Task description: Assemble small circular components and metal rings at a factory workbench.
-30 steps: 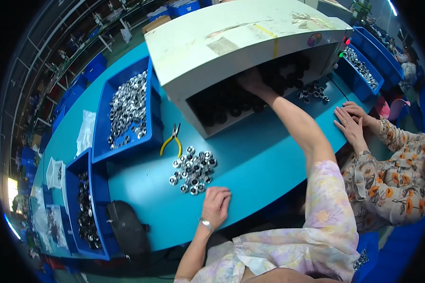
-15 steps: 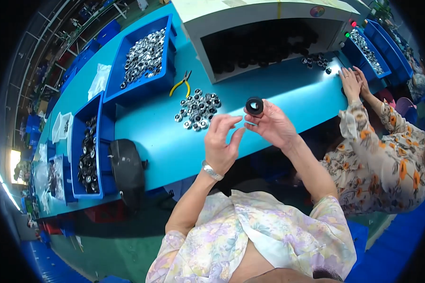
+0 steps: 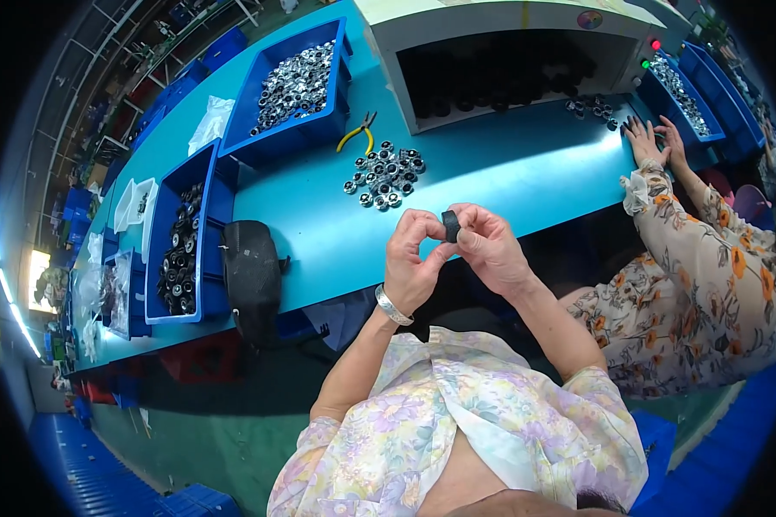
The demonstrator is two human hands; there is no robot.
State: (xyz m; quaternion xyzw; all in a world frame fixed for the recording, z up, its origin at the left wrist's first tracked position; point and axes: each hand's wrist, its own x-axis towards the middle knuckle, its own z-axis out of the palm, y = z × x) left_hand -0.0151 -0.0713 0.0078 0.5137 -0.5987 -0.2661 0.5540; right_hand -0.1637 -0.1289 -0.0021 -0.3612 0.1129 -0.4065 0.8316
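Observation:
A small black ring-shaped part [image 3: 451, 227] is turned edge-on between my two hands, above the near edge of the table. My right hand [image 3: 493, 252] pinches it from the right with thumb and fingers. From the other side, the bent fingers and thumb of my left hand [image 3: 412, 263] close on its left edge; a silver bracelet is on that wrist. Just beyond my left hand lies a loose pile of small silver-and-black round parts [image 3: 386, 177]. Yellow-handled pliers [image 3: 356, 136] rest behind that pile.
Blue bins hold silver parts [image 3: 297, 86] and black parts [image 3: 179, 258] to the left. A dark padded object [image 3: 252, 280] stands at the table's near edge. At the back is a white open-fronted box [image 3: 386, 65] with dark parts inside. A co-worker's hands [image 3: 651, 146] are at the right.
My right hand has turned the black ring from face-up to edge-on. My left hand has come in from apart to meet it. The view has shifted slightly.

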